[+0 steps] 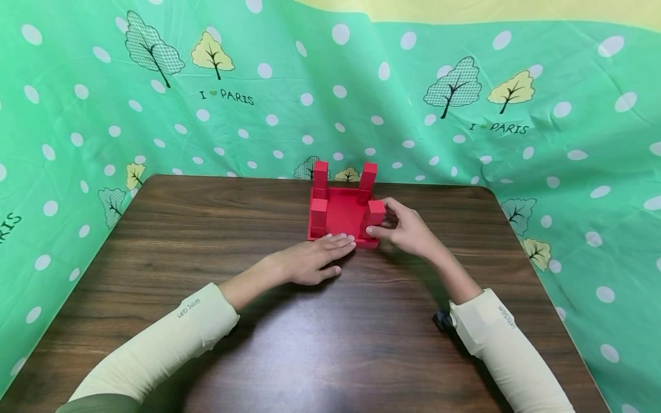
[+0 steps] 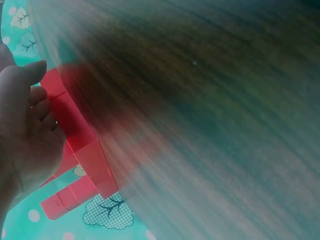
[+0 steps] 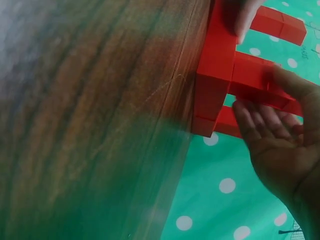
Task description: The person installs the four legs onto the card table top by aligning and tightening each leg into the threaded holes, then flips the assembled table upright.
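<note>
A shallow red square base with raised rims (image 1: 345, 211) lies near the far side of the table, with an upright red post at each corner. My right hand (image 1: 410, 230) grips the near right post (image 1: 374, 211), thumb on its near side and fingers behind it. In the right wrist view this post (image 3: 251, 72) stands out from the base (image 3: 215, 67), made of stacked blocks with a seam. My left hand (image 1: 315, 261) lies with straight fingers over the base's near rim, beside the near left post (image 1: 319, 215). The left wrist view shows that hand (image 2: 25, 122) against the base (image 2: 75, 120).
The dark wood-grain table (image 1: 248, 206) runs out on all sides of the base. Behind and beside it hangs a green dotted cloth (image 1: 289, 80) printed with trees. The two far posts, left (image 1: 321, 179) and right (image 1: 368, 179), rise close to the table's back edge.
</note>
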Action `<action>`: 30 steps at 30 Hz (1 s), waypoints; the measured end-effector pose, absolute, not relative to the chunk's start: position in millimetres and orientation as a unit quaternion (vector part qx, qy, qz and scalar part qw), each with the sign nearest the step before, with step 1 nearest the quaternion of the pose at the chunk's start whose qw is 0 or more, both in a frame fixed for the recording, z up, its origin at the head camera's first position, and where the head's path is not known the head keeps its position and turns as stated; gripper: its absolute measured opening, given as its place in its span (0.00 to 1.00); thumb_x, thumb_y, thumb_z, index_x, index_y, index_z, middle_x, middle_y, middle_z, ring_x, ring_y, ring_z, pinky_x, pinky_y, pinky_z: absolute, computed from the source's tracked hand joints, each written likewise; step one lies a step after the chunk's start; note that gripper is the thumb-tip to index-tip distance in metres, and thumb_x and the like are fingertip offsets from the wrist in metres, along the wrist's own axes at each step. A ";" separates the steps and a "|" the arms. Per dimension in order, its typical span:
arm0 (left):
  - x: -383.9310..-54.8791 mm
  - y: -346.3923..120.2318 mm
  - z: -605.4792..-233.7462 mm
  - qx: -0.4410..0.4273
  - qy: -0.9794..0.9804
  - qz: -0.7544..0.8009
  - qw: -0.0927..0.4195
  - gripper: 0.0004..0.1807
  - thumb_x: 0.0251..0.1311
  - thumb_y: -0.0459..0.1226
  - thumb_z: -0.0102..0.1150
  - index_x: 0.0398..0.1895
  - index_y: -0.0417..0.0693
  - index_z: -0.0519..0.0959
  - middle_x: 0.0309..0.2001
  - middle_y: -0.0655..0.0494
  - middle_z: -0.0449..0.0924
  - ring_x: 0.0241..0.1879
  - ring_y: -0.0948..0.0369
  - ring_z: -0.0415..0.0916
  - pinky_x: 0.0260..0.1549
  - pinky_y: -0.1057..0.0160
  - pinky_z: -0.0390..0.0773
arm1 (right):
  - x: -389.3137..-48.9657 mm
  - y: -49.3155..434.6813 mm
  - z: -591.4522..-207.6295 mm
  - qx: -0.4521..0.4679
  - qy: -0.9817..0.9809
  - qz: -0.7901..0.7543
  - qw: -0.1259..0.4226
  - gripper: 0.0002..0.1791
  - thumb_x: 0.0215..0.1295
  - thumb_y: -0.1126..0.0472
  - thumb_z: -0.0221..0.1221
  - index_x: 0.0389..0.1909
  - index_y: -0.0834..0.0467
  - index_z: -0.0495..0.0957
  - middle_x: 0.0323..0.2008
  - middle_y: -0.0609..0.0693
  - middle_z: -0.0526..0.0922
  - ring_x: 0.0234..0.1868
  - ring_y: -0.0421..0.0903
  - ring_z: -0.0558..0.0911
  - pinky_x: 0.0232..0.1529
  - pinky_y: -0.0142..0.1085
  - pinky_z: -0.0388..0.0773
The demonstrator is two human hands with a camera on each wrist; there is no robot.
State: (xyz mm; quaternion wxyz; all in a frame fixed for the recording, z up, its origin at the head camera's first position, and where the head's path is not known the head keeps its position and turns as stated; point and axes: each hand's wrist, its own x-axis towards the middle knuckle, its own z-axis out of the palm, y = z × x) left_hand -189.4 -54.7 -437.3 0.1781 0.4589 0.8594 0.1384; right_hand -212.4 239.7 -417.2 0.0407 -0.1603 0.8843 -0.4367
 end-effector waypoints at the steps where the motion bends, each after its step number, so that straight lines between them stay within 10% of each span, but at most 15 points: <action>1: -189.5 -54.6 -437.3 0.459 0.859 0.138 0.178 0.41 0.87 0.48 0.55 0.94 0.49 0.52 0.94 0.51 0.48 0.95 0.52 0.43 0.95 0.50 0.44 | -212.3 240.1 -417.4 -0.164 0.879 -0.447 0.041 0.30 0.70 0.65 0.76 0.70 0.60 0.78 0.60 0.61 0.89 0.61 0.59 0.91 0.69 0.55 0.89; 9: -189.9 -54.6 -437.6 0.459 0.860 0.135 0.177 0.41 0.88 0.47 0.54 0.94 0.49 0.52 0.94 0.52 0.48 0.95 0.52 0.42 0.95 0.50 0.44 | -211.5 242.9 -418.0 -0.188 0.850 -0.490 0.038 0.30 0.71 0.71 0.72 0.73 0.64 0.77 0.64 0.65 0.86 0.61 0.63 0.91 0.61 0.21 0.84; 30: -189.0 -55.0 -437.6 0.457 0.860 0.139 0.178 0.40 0.87 0.47 0.54 0.94 0.49 0.53 0.94 0.52 0.49 0.95 0.52 0.42 0.95 0.51 0.44 | -214.6 244.0 -419.7 -0.193 0.874 -0.446 0.009 0.30 0.68 0.68 0.78 0.69 0.63 0.81 0.58 0.64 0.90 0.55 0.61 0.92 0.54 0.26 0.87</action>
